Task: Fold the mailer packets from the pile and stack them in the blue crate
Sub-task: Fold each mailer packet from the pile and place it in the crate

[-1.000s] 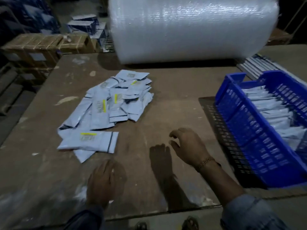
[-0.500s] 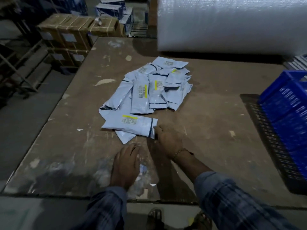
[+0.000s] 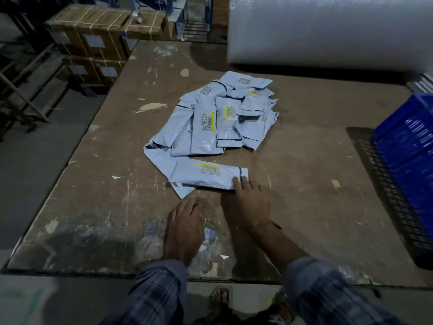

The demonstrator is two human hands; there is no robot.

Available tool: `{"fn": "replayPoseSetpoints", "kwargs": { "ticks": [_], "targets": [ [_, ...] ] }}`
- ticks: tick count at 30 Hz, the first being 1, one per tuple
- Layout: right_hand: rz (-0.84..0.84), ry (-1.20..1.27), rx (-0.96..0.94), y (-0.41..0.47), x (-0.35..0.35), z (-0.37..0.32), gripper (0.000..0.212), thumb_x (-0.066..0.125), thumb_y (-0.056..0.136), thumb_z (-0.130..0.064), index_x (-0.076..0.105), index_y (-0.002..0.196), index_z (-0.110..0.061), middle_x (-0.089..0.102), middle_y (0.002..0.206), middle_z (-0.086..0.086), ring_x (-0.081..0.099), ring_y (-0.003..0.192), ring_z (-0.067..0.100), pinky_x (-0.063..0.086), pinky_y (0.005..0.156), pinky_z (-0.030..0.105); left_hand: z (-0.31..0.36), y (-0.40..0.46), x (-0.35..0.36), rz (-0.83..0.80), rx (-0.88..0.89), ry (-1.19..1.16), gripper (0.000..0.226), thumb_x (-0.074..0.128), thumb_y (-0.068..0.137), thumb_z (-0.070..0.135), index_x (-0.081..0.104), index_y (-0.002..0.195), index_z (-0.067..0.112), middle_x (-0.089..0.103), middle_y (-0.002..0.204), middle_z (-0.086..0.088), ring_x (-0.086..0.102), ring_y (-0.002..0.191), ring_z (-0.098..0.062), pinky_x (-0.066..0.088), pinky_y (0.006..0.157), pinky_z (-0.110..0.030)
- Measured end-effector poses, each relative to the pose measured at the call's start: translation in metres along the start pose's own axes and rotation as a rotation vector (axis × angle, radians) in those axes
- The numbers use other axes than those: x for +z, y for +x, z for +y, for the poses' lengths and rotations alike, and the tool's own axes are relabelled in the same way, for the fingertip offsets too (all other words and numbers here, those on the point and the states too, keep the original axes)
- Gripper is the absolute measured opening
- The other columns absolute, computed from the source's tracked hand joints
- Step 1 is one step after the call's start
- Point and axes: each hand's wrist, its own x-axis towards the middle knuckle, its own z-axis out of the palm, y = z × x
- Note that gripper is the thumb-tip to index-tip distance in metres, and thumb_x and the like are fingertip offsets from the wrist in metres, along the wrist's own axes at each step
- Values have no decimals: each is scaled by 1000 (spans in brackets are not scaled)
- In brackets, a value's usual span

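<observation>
Reaching across from the crate side, the right hand (image 3: 251,200) has come to the nearest packet (image 3: 208,175), while the left hand (image 3: 185,227) has barely shifted on the worktop (image 3: 304,184). Right fingertips (image 3: 236,182) now lie on the packet's right end, fingers fairly straight and pressing rather than curled round it. The left hand rests flat, fingers relaxed and holding nothing, just short of the packet's near edge.

That packet lies at the near foot of the pile (image 3: 225,116), its long axis running left to right across the person's front, yellow-striped label up. Its right end is under the right hand; its left end sits beyond and slightly left of the left hand, overlapping another packet beneath.

Because the packet lies crosswise, a fold would most likely bring one end over the other, with the right hand best placed to lift its end and the left to pin the other.

Right of the pile, well apart, stands the blue crate (image 3: 407,146), only partly in view.
</observation>
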Motion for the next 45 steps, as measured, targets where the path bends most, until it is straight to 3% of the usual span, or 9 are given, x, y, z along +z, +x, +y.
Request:
{"fn": "replayPoseSetpoints", "kwargs": {
  "ticks": [2,7,10,13,15,20,24,33,45],
  "targets": [
    [24,51,96,-23,5,20,53,38,90,-20,61,136,-10,66,130,19,66,109,41,54,83,46,0,-1,0,35,6,-29,47,50,86,8,67,129,16,64,129,-3,60,121,-29,46,102,-44],
    [105,216,273,-86,31,66,66,82,70,-8,63,133,-9,61,136,21,59,113,43,54,84,48,-2,-9,2,60,-17,-32,34,40,100,17,69,116,13,63,110,-8,62,101,-33,52,87,-45],
    [190,241,240,-114,39,77,64,88,66,-13,69,127,-9,62,134,22,57,118,42,53,90,49,4,-5,1,96,-45,-70,30,40,104,18,69,111,14,59,105,-7,60,96,-35,50,84,-47],
    [329,263,238,-121,32,79,52,79,75,-23,71,125,-11,63,134,20,56,121,42,44,96,50,32,14,-6,189,19,-126,28,43,109,22,70,112,17,61,110,-6,60,101,-35,50,85,-50],
    [388,325,292,-110,21,77,50,60,83,-25,66,130,-9,62,135,18,55,122,41,42,99,49,53,32,-6,194,65,-176,25,52,108,23,70,125,18,62,135,-7,59,123,-32,48,100,-49],
    [255,410,152,-52,29,69,53,29,108,-44,54,149,-22,46,155,18,41,141,39,40,110,50,73,78,20,-102,77,-99,58,38,112,38,31,165,13,28,173,-7,32,156,-27,31,124,-45],
    [238,340,136,-39,46,65,52,30,107,-43,49,152,-25,44,157,10,38,145,36,30,120,49,63,88,42,-279,118,-27,71,7,107,47,29,166,13,26,174,-10,25,160,-29,24,129,-45],
    [193,318,181,-38,48,61,52,31,106,-42,44,155,-30,35,164,7,27,152,36,24,122,50,66,90,43,-281,137,32,67,11,109,43,33,165,14,28,173,-9,24,160,-31,29,127,-49],
    [241,257,185,-35,51,57,50,38,104,-40,53,149,-27,42,160,14,33,149,37,21,120,49,70,93,48,-289,137,164,67,14,109,40,39,161,6,37,168,-14,34,156,-34,37,122,-52]
  ]
}}
